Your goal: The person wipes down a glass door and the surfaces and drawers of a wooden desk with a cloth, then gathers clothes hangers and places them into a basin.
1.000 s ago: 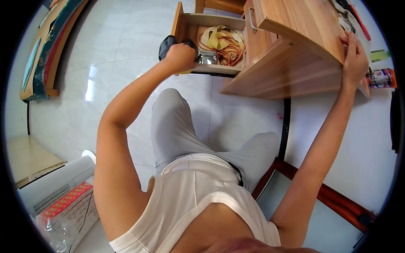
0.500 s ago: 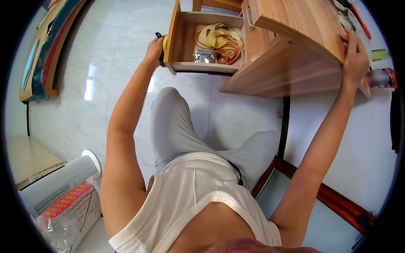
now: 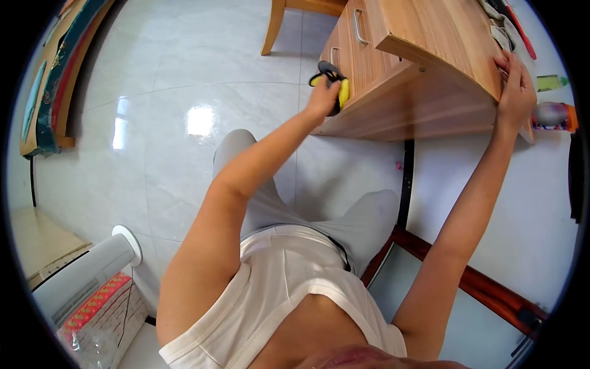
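The 2 wood-grain drawer fronts (image 3: 372, 56) with silver handles look pushed in, so the closing seems done; the small black-and-yellow item (image 3: 330, 69) has not been set down. It lies in the grasp of the left hand (image 3: 321, 100), showing past the fingers, just beside the lower front. The right hand (image 3: 517, 98) is at the curved wooden worktop's (image 3: 442, 31) edge; whether it grips anything, I cannot tell.

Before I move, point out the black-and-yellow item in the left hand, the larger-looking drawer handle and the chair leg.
Black-and-yellow item (image 3: 344, 92): head view, its yellow part.
Drawer handle (image 3: 356, 26): head view, middle of its bar.
Chair leg (image 3: 273, 27): head view, midway along it.
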`<action>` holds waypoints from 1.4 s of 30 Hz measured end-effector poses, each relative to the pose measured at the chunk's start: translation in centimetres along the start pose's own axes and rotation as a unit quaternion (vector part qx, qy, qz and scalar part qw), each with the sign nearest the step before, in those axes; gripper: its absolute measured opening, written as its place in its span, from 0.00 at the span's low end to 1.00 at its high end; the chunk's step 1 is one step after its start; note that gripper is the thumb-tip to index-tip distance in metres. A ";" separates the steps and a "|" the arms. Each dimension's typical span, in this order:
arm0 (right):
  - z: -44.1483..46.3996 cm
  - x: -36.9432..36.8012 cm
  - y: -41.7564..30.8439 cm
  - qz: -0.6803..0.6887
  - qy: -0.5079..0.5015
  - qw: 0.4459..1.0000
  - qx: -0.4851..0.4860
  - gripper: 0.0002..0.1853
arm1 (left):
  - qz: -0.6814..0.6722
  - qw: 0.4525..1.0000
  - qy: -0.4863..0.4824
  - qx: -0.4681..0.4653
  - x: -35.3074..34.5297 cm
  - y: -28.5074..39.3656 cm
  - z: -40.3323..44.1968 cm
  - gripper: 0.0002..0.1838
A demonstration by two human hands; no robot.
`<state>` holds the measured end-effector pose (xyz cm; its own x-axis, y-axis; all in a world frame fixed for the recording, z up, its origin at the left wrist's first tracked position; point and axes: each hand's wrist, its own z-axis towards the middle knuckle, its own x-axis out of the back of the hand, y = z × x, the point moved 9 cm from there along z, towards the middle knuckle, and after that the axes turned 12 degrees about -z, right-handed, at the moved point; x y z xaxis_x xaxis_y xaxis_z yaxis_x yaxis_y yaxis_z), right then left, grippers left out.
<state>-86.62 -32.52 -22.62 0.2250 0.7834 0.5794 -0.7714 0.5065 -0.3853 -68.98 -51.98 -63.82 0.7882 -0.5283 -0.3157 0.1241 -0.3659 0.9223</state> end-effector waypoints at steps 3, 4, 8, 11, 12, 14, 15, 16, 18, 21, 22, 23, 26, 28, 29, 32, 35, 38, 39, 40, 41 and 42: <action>-0.1 0.1 -0.6 0.035 0.000 0.999 -0.008 0.17 | -0.062 0.998 -0.012 -0.001 -0.4 0.0 -0.7 0.19; -0.2 0.2 -0.8 0.035 0.001 0.999 -0.013 0.18 | -0.077 0.996 -0.026 0.022 -0.3 0.0 -0.9 0.19; -0.1 0.4 -0.8 0.013 -0.008 1.000 -0.024 0.18 | -0.155 0.982 0.034 0.102 3.4 -1.9 -0.2 0.17; -0.2 0.8 -1.4 0.033 -0.002 0.999 -0.012 0.18 | -0.245 0.959 0.127 0.070 8.5 -6.5 4.3 0.15; -0.2 1.1 -1.5 0.018 -0.001 1.000 -0.005 0.18 | -0.220 0.961 0.148 0.076 9.5 -7.6 5.3 0.16; -0.2 1.2 -1.9 -0.006 -0.002 1.000 0.014 0.18 | -0.139 0.979 0.123 0.086 9.2 -9.0 7.8 0.18; -0.1 1.0 -1.9 0.005 -0.002 1.000 0.000 0.18 | -0.099 0.985 0.112 0.087 9.0 -9.1 8.5 0.19; -0.3 1.0 -2.1 0.016 -0.002 1.000 -0.014 0.18 | -0.049 0.989 0.105 0.088 8.6 -9.3 8.8 0.20; -0.3 1.1 -2.0 0.029 -0.004 0.999 -0.031 0.18 | 0.056 0.990 0.090 0.089 7.5 -9.9 9.7 0.22; -0.3 1.0 -1.8 0.040 -0.011 0.998 -0.036 0.18 | 0.139 0.985 0.061 0.087 6.9 -13.4 11.8 0.30; -0.4 0.9 -1.7 0.046 -0.015 0.998 -0.037 0.18 | 0.135 0.986 0.055 0.084 6.9 -14.6 12.5 0.32; -0.3 0.8 -1.8 0.051 -0.017 0.998 -0.035 0.18 | 0.131 0.986 0.012 0.105 6.9 -15.9 13.6 0.38; -0.4 0.5 -1.9 0.068 -0.025 0.995 -0.061 0.17 | -0.036 0.977 0.044 0.204 7.1 -17.0 13.3 0.37; -0.4 0.7 -1.9 0.062 -0.023 0.996 -0.054 0.17 | -0.037 0.979 0.047 0.196 7.7 -18.7 15.1 0.27; -0.4 0.8 -1.9 0.059 -0.023 0.997 -0.053 0.17 | -0.025 0.977 0.029 0.208 7.8 -19.2 15.5 0.25; -0.2 1.0 -1.7 0.056 -0.020 0.997 -0.054 0.17 | 0.014 0.978 0.056 0.203 7.6 -18.0 14.9 0.17; -0.5 1.5 -3.0 0.018 -0.022 0.999 -0.035 0.17 | 0.006 0.978 0.073 0.194 8.3 -22.2 17.4 0.17; -0.4 1.4 -2.7 0.034 -0.026 0.998 -0.040 0.18 | 0.074 0.972 0.084 0.205 10.3 -19.7 16.6 0.18; -0.3 1.4 -2.5 0.052 -0.029 0.998 -0.037 0.18 | 0.067 0.973 0.084 0.203 11.1 -17.5 15.3 0.19; -0.2 1.4 -2.3 0.051 -0.031 0.998 -0.038 0.18 | 0.054 0.968 0.082 0.233 12.4 -18.0 15.5 0.20; -0.3 1.3 -2.0 0.051 -0.032 0.997 -0.039 0.18 | 0.074 0.964 0.063 0.248 14.0 -18.2 16.0 0.20; -0.2 1.3 -2.1 0.052 -0.031 0.997 -0.038 0.18 | 0.093 0.959 0.044 0.262 15.3 -18.1 16.2 0.21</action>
<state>-84.59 -32.46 -21.24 0.1070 0.8102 0.5763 -0.7400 0.4520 -0.4980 -68.95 -65.82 -88.95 0.8183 -0.5632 -0.1147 -0.3259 -0.6191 0.7145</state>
